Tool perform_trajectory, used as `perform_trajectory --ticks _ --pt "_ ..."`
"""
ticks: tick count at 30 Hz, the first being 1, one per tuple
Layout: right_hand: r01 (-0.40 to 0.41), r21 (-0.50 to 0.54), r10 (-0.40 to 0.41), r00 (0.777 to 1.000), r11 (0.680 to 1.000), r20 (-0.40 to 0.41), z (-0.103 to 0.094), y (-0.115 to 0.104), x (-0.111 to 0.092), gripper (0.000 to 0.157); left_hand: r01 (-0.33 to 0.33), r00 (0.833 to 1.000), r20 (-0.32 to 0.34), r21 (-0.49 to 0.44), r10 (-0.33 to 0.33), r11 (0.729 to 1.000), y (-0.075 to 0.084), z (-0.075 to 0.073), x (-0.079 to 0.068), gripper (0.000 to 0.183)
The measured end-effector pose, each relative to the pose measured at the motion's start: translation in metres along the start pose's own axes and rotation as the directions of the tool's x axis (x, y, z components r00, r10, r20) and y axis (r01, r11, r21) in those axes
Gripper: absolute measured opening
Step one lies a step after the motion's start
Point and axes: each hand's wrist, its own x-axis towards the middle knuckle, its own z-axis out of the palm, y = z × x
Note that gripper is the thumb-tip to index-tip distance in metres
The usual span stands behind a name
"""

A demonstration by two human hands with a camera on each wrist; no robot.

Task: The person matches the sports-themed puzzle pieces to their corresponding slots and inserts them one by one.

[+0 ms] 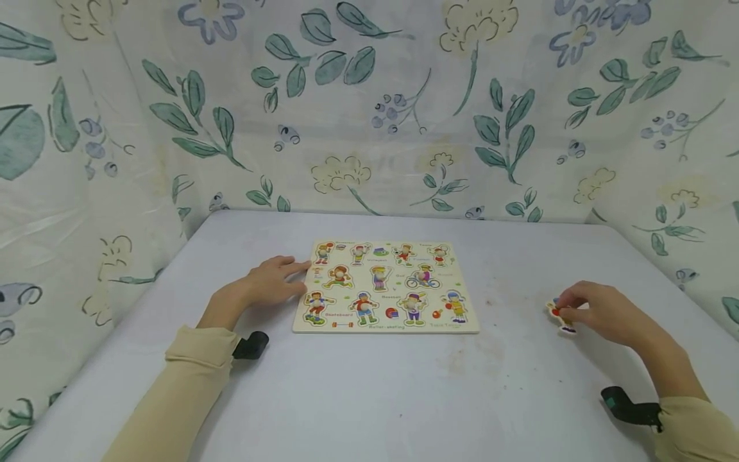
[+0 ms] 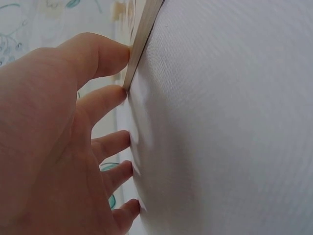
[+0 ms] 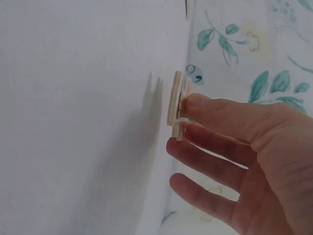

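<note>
A wooden puzzle board (image 1: 470, 308) lies flat on the table, printed with several cartoon children at sports. My left hand (image 1: 268, 282) is at its left side with the fingers spread. In the left wrist view, the thumb and index fingertip touch the board's edge (image 2: 142, 41), and the other fingertips rest on the tabletop. Well to the right of the board, my right hand (image 1: 603, 311) pinches a small figure-shaped puzzle piece (image 1: 568, 330) between thumb and fingers. The right wrist view has this thin wooden piece (image 3: 174, 100) edge-on, close over the table, with the lower fingers loosely extended.
A white cloth covers the table (image 1: 369, 391), with faint brownish smudges right of the board. Behind and at the sides hangs a floral curtain (image 1: 404, 160). A black wrist camera (image 1: 251, 345) sits at the left sleeve and another black camera (image 1: 626, 405) at the right.
</note>
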Motion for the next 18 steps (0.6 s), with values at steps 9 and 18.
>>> perform_trajectory --ticks 9,18 --pt "0.047 0.003 -0.047 0.999 0.999 0.001 0.003 -0.018 0.009 0.01 -0.001 1.0 -0.004 0.013 0.001 1.0 -0.002 0.002 0.002 0.063" --pt "0.047 0.019 -0.048 0.999 0.999 0.025 0.002 -0.034 0.015 0.015 -0.006 1.0 -0.003 -0.001 0.006 1.0 -0.002 0.001 0.001 0.063"
